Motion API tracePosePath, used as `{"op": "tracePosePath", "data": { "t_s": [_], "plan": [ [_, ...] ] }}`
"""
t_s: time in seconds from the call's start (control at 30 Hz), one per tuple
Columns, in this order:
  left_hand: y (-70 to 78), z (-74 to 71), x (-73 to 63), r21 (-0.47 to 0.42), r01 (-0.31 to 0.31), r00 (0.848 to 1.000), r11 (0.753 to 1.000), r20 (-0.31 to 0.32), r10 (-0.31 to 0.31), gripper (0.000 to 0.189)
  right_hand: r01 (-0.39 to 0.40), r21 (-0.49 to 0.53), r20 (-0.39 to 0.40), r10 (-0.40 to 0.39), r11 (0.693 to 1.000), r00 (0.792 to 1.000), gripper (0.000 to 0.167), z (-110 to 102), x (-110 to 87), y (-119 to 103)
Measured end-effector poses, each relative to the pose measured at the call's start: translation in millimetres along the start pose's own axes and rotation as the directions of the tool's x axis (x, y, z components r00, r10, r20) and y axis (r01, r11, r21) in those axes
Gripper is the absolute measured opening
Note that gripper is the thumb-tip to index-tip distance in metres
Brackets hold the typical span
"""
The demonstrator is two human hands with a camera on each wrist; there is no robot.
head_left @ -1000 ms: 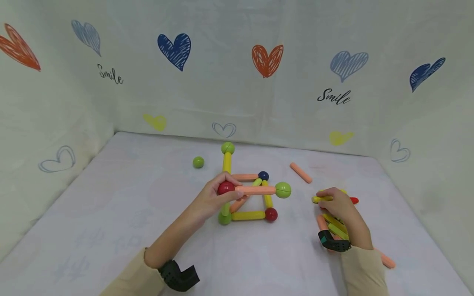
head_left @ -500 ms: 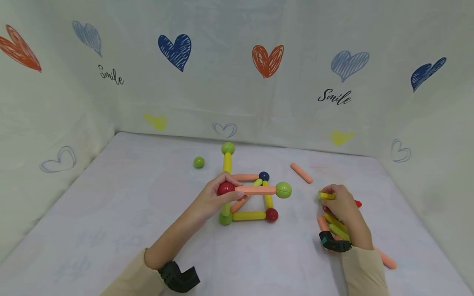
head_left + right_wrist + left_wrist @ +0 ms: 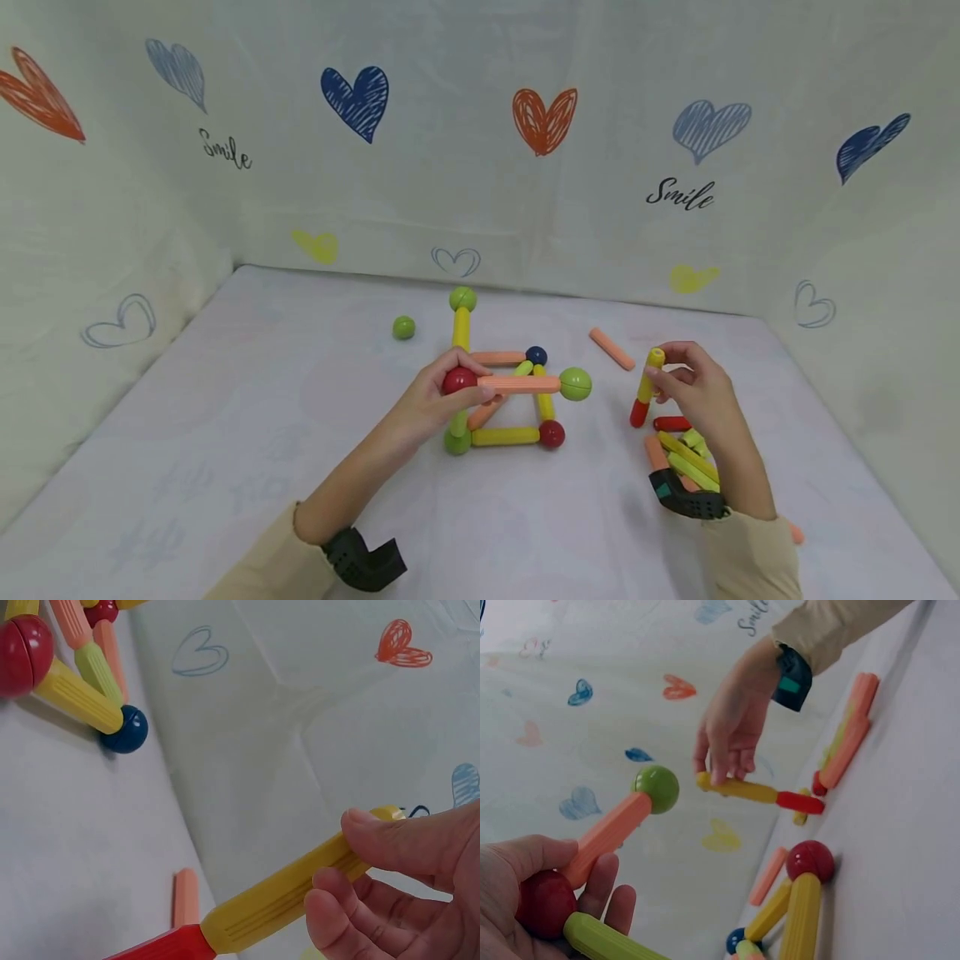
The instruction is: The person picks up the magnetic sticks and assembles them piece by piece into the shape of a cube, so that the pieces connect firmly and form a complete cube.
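In the head view, the left hand (image 3: 431,402) grips the red ball (image 3: 459,381), its salmon rod (image 3: 525,384) jutting towards three o'clock; beyond, the right hand (image 3: 701,387) pinches a yellow rod (image 3: 648,385), a red rod (image 3: 639,413) end-on at its seven o'clock. A jolt could part those two; a slack left grip could tilt the ball
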State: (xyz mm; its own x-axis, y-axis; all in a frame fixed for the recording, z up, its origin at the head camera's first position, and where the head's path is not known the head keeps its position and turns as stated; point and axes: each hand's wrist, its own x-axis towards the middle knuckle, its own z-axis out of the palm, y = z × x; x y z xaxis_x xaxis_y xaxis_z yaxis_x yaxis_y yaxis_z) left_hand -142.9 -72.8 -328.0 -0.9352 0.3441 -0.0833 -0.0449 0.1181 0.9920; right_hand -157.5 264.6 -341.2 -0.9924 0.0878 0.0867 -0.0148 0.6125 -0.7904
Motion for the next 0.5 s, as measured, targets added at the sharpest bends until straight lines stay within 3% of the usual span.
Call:
{"op": "tracePosePath", "data": {
  "t_s": [0.17,0.33,0.5],
  "plan": [
    [0.4,-0.5,-1.2,-0.002,0.009,1.000,1.000,0.004,-0.009,0.029,0.012,0.014,0.008,-0.012,1.000,1.000,0.044,8,4.2,7],
    [1.4,-0.2,-1.9,-0.008,0.025,1.000,1.000,-0.004,-0.025,0.030,0.038,0.014,0.083,-0.040,0.999,0.996,0.039,18,0.9,-5],
    [1.8,-1.4,-3.0,-0.011,0.008,1.000,1.000,0.011,-0.008,0.030,-0.010,0.042,0.164,0.003,0.999,0.986,0.036,26,0.6,-10]
  ]
}}
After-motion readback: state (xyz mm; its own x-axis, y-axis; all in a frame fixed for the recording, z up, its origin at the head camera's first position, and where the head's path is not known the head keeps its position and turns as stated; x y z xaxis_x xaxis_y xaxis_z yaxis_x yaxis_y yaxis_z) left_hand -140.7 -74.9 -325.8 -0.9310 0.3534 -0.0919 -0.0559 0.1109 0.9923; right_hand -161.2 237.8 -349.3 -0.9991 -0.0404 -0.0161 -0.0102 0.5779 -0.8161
